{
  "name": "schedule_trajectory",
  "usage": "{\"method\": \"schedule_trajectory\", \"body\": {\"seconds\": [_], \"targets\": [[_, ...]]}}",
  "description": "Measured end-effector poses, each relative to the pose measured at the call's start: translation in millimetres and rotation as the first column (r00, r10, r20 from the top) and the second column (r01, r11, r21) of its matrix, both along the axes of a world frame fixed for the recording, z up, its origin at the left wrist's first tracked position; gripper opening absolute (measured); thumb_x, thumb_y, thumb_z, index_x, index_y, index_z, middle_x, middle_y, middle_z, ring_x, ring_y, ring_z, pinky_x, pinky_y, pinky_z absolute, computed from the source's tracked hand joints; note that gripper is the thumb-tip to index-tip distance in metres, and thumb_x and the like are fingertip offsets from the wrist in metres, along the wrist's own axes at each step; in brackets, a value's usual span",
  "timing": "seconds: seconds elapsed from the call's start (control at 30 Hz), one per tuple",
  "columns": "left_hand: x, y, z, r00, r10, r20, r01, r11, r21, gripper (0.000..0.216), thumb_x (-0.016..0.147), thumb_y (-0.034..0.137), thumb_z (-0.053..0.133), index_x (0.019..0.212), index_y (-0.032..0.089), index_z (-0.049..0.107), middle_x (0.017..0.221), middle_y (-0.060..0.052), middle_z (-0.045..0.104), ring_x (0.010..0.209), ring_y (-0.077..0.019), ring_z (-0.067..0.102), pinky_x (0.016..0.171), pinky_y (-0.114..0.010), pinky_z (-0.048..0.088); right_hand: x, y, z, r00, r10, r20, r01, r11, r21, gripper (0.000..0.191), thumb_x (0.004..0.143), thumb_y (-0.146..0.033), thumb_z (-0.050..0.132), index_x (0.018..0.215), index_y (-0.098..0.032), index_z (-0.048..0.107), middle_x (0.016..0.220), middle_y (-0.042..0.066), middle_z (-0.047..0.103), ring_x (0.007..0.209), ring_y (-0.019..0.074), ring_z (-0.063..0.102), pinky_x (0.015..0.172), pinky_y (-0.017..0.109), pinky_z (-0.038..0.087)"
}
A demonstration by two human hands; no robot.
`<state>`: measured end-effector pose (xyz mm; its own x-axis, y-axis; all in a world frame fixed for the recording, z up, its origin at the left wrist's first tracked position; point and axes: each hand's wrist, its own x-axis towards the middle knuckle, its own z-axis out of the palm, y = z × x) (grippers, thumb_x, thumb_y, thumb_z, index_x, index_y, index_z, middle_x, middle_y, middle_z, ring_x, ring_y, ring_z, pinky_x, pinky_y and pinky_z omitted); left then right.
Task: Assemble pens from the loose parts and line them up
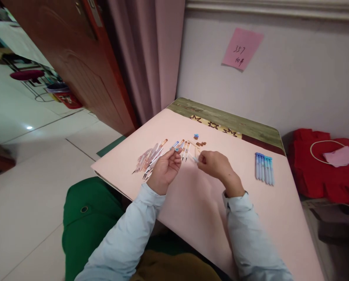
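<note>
My left hand (pixel 165 169) is turned palm up, its thumb and fingertips closed on a small blue pen part (pixel 176 149). Just right of it, my right hand (pixel 213 164) is pinched shut on a thin light-blue piece (pixel 195 158), mostly hidden by the fingers. Left of and behind my left hand lies a loose heap of clear pen barrels and refills (pixel 147 158). A few white refills with orange ends (pixel 186 150) lie between the hands. Past my right hand are small brown pieces (pixel 201 144) and a blue-and-brown piece (pixel 195 136).
Several blue pens (pixel 264 168) lie side by side in a row at the right of the pink-covered table (pixel 268 226). A wall with a pink note (pixel 242 48) stands behind it. Red cloth (pixel 321 171) is at the right, a brown door (pixel 74 58) at the left.
</note>
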<state>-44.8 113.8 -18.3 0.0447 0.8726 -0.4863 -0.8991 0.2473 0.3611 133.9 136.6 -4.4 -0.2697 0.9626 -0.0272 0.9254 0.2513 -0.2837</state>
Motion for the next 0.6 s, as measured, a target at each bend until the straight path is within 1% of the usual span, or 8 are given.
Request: {"method": "schedule_trajectory", "body": {"seconds": [0.1,0.17,0.23,0.33,0.47,0.6], "targets": [[0.7,0.7,-1.6,1.000,-0.004,-0.020,0.004,1.000,0.002,0.012,0.094,0.010,0.053,0.088,0.008,0.063,0.078,-0.008,0.067,0.053,-0.0050,0.054,0.045,-0.012,0.045,2.6,-10.5,21.0,0.977,0.015,-0.213,0.007,0.995,0.104,0.003,0.075,-0.024,0.061,0.074,-0.024,0.064,0.065,-0.003,0.068,0.058,0.0135,0.058,0.055,0.024,0.032],[2.7,0.6,-2.5,0.999,-0.018,-0.029,0.018,1.000,0.003,0.014,0.094,0.010,0.053,0.086,0.008,0.064,0.075,-0.007,0.067,0.052,-0.0050,0.054,0.046,-0.012,0.045,1.2,-16.4,29.7,0.964,0.036,-0.263,0.004,0.989,0.147,0.003,0.075,-0.024,0.061,0.074,-0.025,0.064,0.065,-0.004,0.067,0.059,0.0133,0.057,0.057,0.024,0.032],[5.3,-0.2,-2.4,0.999,-0.028,-0.039,0.028,1.000,0.006,0.016,0.094,0.010,0.053,0.082,0.009,0.063,0.068,-0.005,0.064,0.051,-0.0051,0.054,0.046,-0.012,0.045,-1.1,-20.1,33.3,0.965,0.041,-0.260,0.002,0.986,0.165,0.004,0.075,-0.024,0.062,0.075,-0.025,0.065,0.066,-0.004,0.068,0.060,0.0137,0.057,0.058,0.024,0.032],[9.8,-3.0,-1.2,0.998,-0.014,-0.069,0.015,1.000,0.011,0.017,0.093,0.009,0.054,0.076,0.010,0.061,0.061,-0.002,0.059,0.050,-0.0058,0.054,0.046,-0.012,0.045,-3.1,-21.9,33.0,0.971,0.043,-0.237,-0.002,0.986,0.167,0.006,0.075,-0.024,0.062,0.077,-0.026,0.067,0.068,-0.004,0.069,0.062,0.0139,0.057,0.058,0.025,0.030],[16.7,-9.1,-1.2,0.993,0.010,-0.119,-0.007,1.000,0.027,0.014,0.091,0.011,0.058,0.077,0.011,0.061,0.063,-0.002,0.060,0.052,-0.0060,0.056,0.049,-0.014,0.047,-2.9,-22.3,32.0,0.979,0.036,-0.203,0.000,0.984,0.177,0.007,0.076,-0.025,0.062,0.077,-0.027,0.069,0.067,-0.003,0.068,0.060,0.0141,0.056,0.057,0.025,0.028],[25.3,-15.5,-4.8,0.975,0.064,-0.213,-0.037,0.991,0.131,0.007,0.087,0.013,0.065,0.079,0.011,0.064,0.066,-0.001,0.063,0.057,-0.0066,0.061,0.053,-0.014,0.049,-5.6,-23.8,33.1,0.979,0.018,-0.202,0.022,0.981,0.193,0.007,0.076,-0.025,0.063,0.079,-0.027,0.070,0.069,-0.003,0.069,0.063,0.0150,0.057,0.057,0.025,0.029]]}}
